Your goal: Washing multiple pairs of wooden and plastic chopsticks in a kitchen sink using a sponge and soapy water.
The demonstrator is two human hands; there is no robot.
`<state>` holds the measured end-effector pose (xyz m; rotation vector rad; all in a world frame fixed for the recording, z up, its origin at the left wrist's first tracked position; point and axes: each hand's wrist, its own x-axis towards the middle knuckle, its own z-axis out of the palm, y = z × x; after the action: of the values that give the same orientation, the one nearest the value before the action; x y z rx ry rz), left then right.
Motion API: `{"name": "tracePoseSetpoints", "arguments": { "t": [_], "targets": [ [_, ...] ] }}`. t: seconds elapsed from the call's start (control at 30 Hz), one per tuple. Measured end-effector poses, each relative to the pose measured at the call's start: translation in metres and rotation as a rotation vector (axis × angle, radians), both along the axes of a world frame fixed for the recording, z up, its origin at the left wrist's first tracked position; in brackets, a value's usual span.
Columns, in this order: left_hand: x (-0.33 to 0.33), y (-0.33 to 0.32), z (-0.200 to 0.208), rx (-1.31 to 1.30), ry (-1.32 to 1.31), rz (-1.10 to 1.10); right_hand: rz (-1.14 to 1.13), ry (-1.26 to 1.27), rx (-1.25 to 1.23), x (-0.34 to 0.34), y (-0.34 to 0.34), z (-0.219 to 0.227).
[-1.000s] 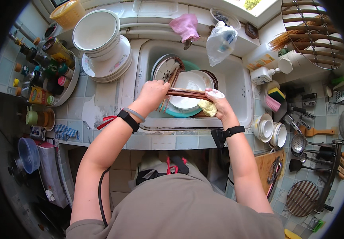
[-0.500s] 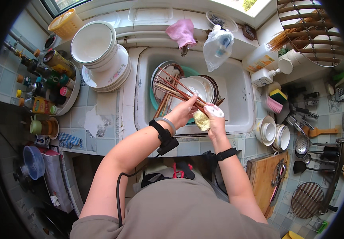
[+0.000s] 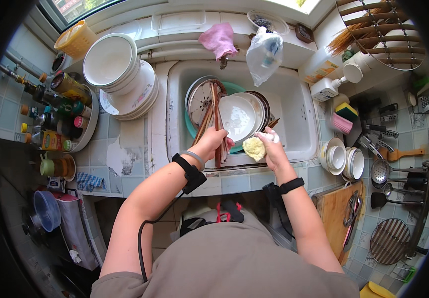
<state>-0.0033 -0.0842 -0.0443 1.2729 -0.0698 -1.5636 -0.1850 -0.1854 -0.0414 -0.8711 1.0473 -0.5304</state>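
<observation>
Over the near edge of the sink point(image 3: 299, 99), the left hand point(image 3: 213, 141) is closed tight around a bundle of brown chopsticks point(image 3: 214, 111), whose far ends lie across the plates point(image 3: 237, 114) stacked in the basin. Just beside it, the right hand point(image 3: 271, 146) curls its soapy fingers around a pale yellow sponge point(image 3: 253, 147), held above the sink's front rim and just apart from the chopsticks.

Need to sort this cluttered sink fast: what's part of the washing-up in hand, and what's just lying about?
In use: chopsticks in left hand; yellow sponge in right hand; plates in sink.
Lying about: stacked bowls, pink cloth, plastic bag, bottles.
</observation>
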Motion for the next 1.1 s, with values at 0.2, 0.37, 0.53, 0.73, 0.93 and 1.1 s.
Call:
{"name": "tracePoseSetpoints", "arguments": {
  "t": [0.2,0.37,0.53,0.73,0.93,1.1],
  "targets": [
    [-0.005,0.008,-0.006,0.043,-0.522,-0.354,0.124,-0.515,0.276,0.061,0.004,-0.001],
    [-0.013,0.026,-0.009,-0.063,-1.442,-0.539,0.112,-0.135,-0.045,0.094,0.047,-0.01],
    [-0.013,0.035,0.008,-0.169,-1.503,-0.555,-0.075,-0.067,0.044,0.106,0.025,-0.017],
    [-0.009,0.048,0.032,-0.271,-0.758,-0.466,-0.063,-0.33,0.242,0.092,-0.012,-0.011],
    [0.001,0.041,0.031,-0.093,-0.312,-0.433,-0.065,-0.207,0.1,0.105,0.0,-0.006],
    [-0.003,0.04,0.012,-0.134,-1.472,-0.521,-0.159,0.17,-0.278,0.127,0.071,-0.004]
  ]
}}
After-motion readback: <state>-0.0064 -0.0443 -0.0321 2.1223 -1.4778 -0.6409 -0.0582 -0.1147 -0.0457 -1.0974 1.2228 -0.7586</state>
